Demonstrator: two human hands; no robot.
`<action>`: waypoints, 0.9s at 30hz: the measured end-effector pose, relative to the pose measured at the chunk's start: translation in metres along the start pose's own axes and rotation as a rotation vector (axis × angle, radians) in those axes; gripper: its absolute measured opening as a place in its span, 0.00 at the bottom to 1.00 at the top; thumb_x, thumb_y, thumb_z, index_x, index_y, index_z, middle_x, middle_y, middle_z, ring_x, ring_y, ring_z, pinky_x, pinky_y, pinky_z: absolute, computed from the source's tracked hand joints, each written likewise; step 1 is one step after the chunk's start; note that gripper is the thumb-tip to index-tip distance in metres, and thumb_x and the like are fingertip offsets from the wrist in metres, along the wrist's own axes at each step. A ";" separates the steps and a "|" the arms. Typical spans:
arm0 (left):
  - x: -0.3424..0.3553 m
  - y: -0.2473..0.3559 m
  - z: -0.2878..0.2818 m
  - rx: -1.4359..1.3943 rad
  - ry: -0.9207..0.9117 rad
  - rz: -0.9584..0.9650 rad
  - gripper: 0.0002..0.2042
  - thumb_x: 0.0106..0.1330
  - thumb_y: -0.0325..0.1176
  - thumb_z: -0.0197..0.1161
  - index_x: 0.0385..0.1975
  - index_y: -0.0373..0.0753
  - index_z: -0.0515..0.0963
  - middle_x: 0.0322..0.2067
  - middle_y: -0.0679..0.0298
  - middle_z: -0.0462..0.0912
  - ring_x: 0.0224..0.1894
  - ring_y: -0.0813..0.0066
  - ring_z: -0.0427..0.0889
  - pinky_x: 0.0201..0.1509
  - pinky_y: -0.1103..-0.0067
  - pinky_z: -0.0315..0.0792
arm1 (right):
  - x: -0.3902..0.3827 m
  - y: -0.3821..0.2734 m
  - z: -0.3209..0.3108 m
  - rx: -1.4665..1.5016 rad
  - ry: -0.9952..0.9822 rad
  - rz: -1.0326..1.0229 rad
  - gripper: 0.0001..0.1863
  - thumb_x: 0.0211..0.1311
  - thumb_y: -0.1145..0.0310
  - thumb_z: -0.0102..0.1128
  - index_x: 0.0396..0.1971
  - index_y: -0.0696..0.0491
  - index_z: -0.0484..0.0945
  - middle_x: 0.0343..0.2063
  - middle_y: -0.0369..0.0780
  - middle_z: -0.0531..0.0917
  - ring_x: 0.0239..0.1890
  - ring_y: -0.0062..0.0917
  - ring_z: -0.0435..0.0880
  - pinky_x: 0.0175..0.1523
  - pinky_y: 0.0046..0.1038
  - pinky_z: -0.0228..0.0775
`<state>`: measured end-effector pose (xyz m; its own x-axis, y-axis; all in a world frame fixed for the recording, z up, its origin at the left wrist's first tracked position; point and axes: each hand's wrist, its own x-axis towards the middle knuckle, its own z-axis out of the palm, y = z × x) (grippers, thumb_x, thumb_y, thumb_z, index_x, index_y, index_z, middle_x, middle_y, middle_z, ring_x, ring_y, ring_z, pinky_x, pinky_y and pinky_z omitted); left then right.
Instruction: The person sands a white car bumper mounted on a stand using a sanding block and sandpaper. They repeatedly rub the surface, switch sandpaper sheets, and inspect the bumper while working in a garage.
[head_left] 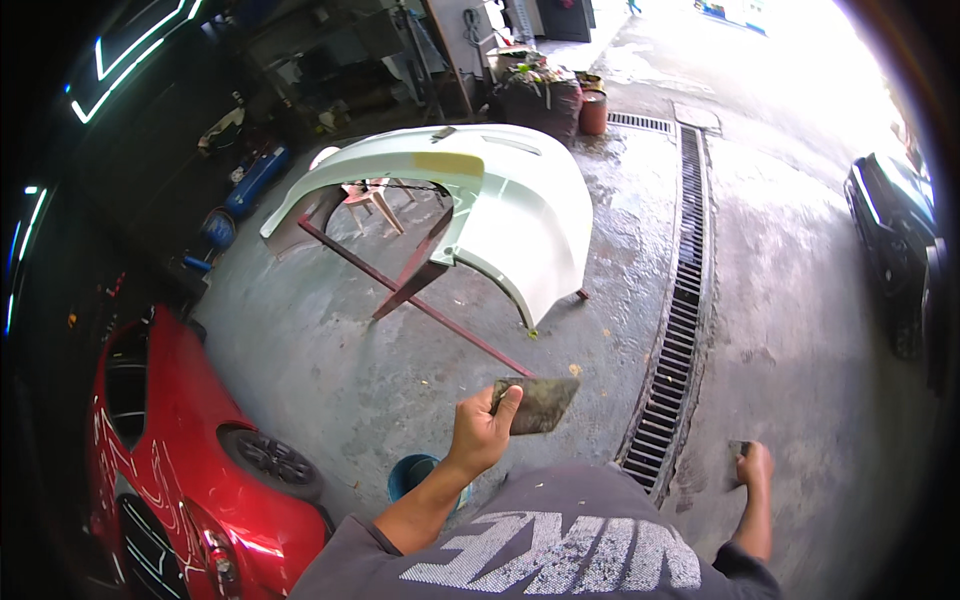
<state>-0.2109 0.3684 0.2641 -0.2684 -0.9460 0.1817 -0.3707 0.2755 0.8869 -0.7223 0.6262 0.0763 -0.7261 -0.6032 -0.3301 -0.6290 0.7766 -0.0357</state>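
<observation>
My left hand (478, 435) is closed around one edge of a flat, rectangular, smudged grey-green sheet (543, 405), thumb on top. The sheet's kind is not clear. Out to the right, my right hand (758, 465) grips a small dark flat piece (737, 450), mostly hidden by the fingers. Ahead of both hands and touching neither, a pale white-green car bumper (535, 205) rests on a dark red metal stand (425, 312). A yellowish patch (448, 163) marks its upper face, and a small dark object (443, 133) lies on its top edge.
A red car (190, 440) stands close on the left. A teal bucket (412, 474) is beside my left forearm. A drain grate (680, 320) runs along the floor at right, with a dark car (890, 230) beyond. Behind the bumper are a stuffed bag (538, 108) and a reddish drum (593, 113).
</observation>
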 end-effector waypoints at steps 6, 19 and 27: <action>-0.001 -0.019 0.007 -0.123 0.060 -0.128 0.30 0.89 0.52 0.49 0.25 0.35 0.73 0.18 0.65 0.67 0.25 0.79 0.66 0.29 0.69 0.64 | 0.025 0.053 0.129 0.675 0.421 0.169 0.17 0.68 0.68 0.74 0.52 0.59 0.86 0.43 0.47 0.93 0.45 0.43 0.93 0.54 0.42 0.82; -0.016 -0.054 0.032 -0.744 -0.429 -0.456 0.21 0.89 0.47 0.52 0.56 0.36 0.84 0.47 0.64 0.91 0.46 0.76 0.89 0.48 0.75 0.83 | -0.103 -0.310 -0.051 1.852 -1.024 -0.566 0.16 0.79 0.69 0.63 0.60 0.61 0.81 0.51 0.43 0.90 0.55 0.31 0.90 0.61 0.39 0.84; -0.024 -0.092 -0.054 -0.364 -0.021 -0.220 0.14 0.81 0.33 0.64 0.60 0.37 0.87 0.52 0.59 0.90 0.48 0.72 0.90 0.52 0.76 0.83 | -0.102 -0.313 -0.065 1.989 -0.712 -0.301 0.14 0.80 0.70 0.61 0.58 0.59 0.80 0.51 0.43 0.89 0.51 0.33 0.92 0.58 0.40 0.87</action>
<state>-0.1224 0.3564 0.2014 -0.2371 -0.9709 -0.0336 -0.0838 -0.0141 0.9964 -0.4700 0.4329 0.1827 -0.1824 -0.9303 -0.3182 0.7275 0.0901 -0.6802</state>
